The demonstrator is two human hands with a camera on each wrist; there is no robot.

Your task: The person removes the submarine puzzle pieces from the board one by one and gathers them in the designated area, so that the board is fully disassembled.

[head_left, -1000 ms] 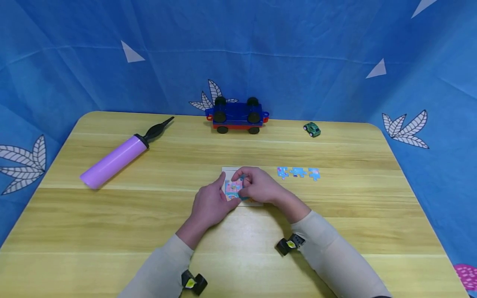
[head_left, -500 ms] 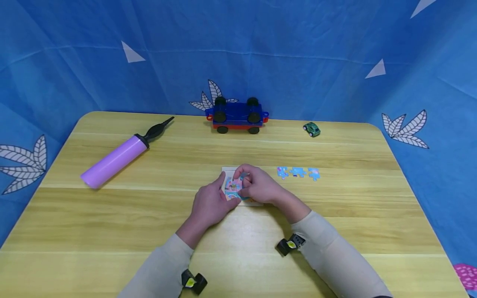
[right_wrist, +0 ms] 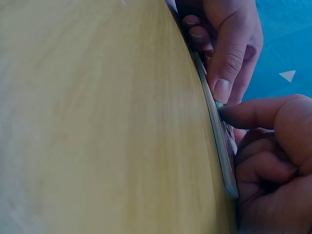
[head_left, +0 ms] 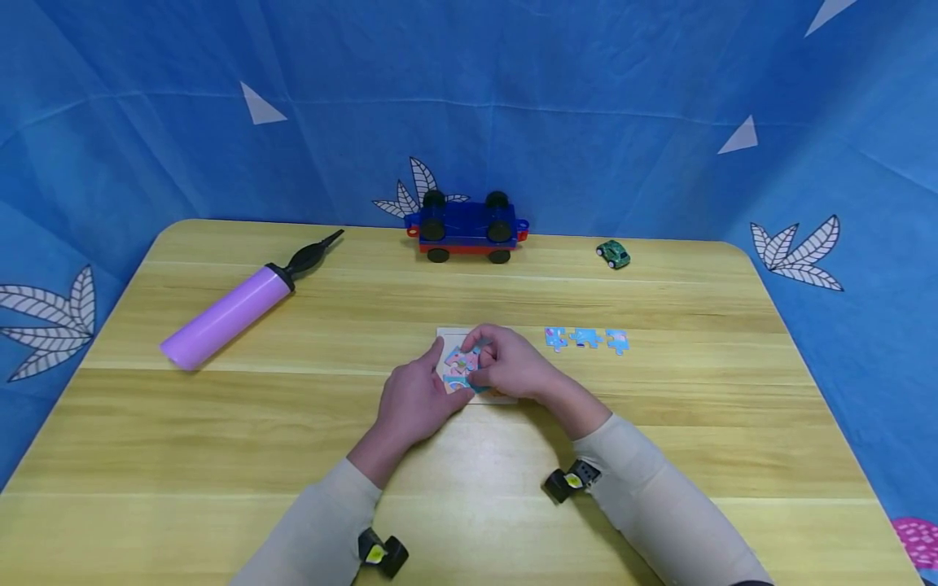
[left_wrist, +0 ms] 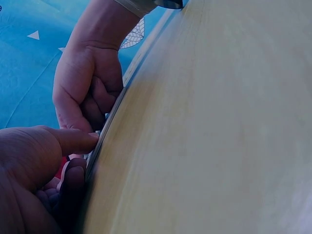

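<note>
A small puzzle board (head_left: 450, 333) with a pale border lies mid-table, pink and blue pieces inside it. My left hand (head_left: 416, 400) grips its lower left corner, thumb along the near edge and a finger up the left side. With thumb and index finger, my right hand (head_left: 515, 364) pinches a pink puzzle piece (head_left: 462, 360), which sits tilted over the board and covers part of the picture. That hand hides the board's right half. In the right wrist view, the left thumb (right_wrist: 223, 89) presses near the right thumb at the board's edge.
Right of the board lie three blue puzzle pieces (head_left: 586, 338) in a row. A purple hand pump (head_left: 225, 319) rests at the left. Along the back are an upturned blue and red toy vehicle (head_left: 467, 226) and a small green toy car (head_left: 613, 254).
The pink piece under my right fingertips has turned from nearly square with the board to a tilted angle. My left hand has stayed in place.
</note>
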